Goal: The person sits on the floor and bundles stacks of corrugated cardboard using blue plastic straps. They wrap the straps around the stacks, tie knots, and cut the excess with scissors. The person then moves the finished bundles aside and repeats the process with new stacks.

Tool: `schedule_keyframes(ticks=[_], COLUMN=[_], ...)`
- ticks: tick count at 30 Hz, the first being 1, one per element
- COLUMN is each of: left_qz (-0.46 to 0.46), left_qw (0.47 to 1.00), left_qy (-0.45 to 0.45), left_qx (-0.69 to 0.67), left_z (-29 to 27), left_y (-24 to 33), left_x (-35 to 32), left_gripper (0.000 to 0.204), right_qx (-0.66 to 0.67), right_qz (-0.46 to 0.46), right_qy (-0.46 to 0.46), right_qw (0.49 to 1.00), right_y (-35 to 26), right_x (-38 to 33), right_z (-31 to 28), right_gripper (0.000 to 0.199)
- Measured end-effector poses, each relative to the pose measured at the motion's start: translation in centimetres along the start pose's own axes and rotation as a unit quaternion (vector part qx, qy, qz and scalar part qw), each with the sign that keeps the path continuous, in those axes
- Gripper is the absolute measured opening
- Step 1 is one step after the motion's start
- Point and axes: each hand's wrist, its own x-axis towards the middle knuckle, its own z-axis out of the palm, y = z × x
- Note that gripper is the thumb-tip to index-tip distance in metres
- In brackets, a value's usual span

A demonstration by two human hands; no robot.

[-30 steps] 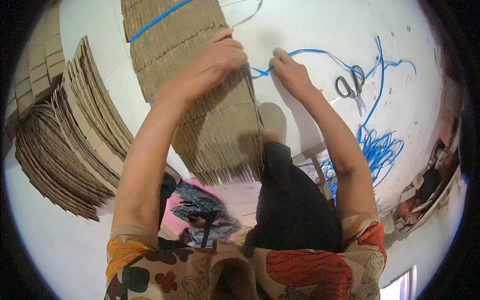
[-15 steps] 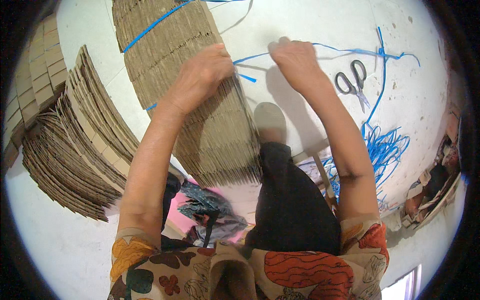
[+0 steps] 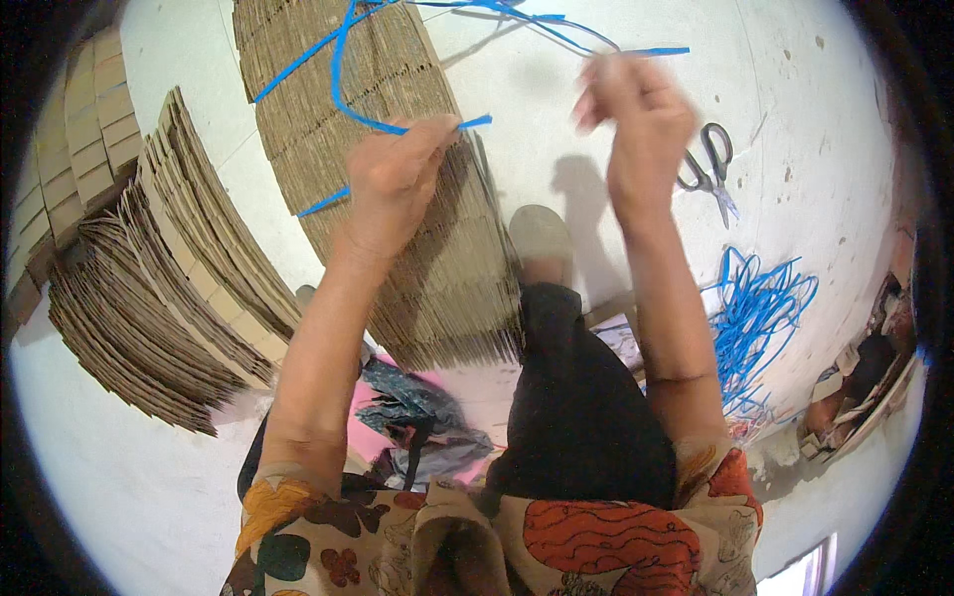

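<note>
A long stack of brown corrugated cardboard pieces (image 3: 437,268) lies in front of me, edges up, with blue strapping across it. My left hand (image 3: 397,169) is closed on a blue strap (image 3: 341,84) above the stack. The strap's short end sticks out past my fingers on the right, and its other part loops up to the far edge of the view. My right hand (image 3: 641,119) is raised right of the stack, blurred by motion. A length of blue strap passes just above its fingertips; whether they touch it I cannot tell.
Black-handled scissors (image 3: 714,174) lie on the pale floor (image 3: 795,199) at right, beyond a tangled heap of blue strap (image 3: 760,318). More cardboard stacks (image 3: 139,328) stand at left. Crumpled cloth (image 3: 412,407) lies near my legs. Cardboard scraps (image 3: 845,387) sit at the right edge.
The strap stretched between my hands is now slack and looped over the stack's far part. My right hand has moved right and slightly nearer; my left has shifted slightly nearer. The strap beside the scissors has left its place.
</note>
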Motion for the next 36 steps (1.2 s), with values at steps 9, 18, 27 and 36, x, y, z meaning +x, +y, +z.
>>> schedule_keyframes(ticks=[9,18,27,36], left_qz=[-0.321,-0.541,-0.456,-0.104], left_qw=[0.938,0.741,0.754,0.96], left_qy=[0.04,-0.089,-0.271,-0.235], left_qx=[-0.123,-0.388,-0.386,0.114], left_z=[0.3,-0.5,-0.5,-4.5], left_y=[1.9,-0.3,-1.5,-3.5], left_x=[-0.7,0.7,2.4,-3.3], left_gripper=[0.008,0.013,0.016,0.016], right_qx=[0.589,0.477,-0.179,-0.042], right_qz=[0.384,0.385,-0.136,0.141], right_qy=[-0.178,-0.218,-0.287,-0.268], right_qw=[0.688,0.76,0.931,0.952], right_y=[3.7,3.2,2.4,8.1], right_x=[-7.0,-6.6,-2.2,-1.2], right_z=[6.5,5.7,3.4,3.3], right_gripper=[0.03,0.025,0.014,0.016])
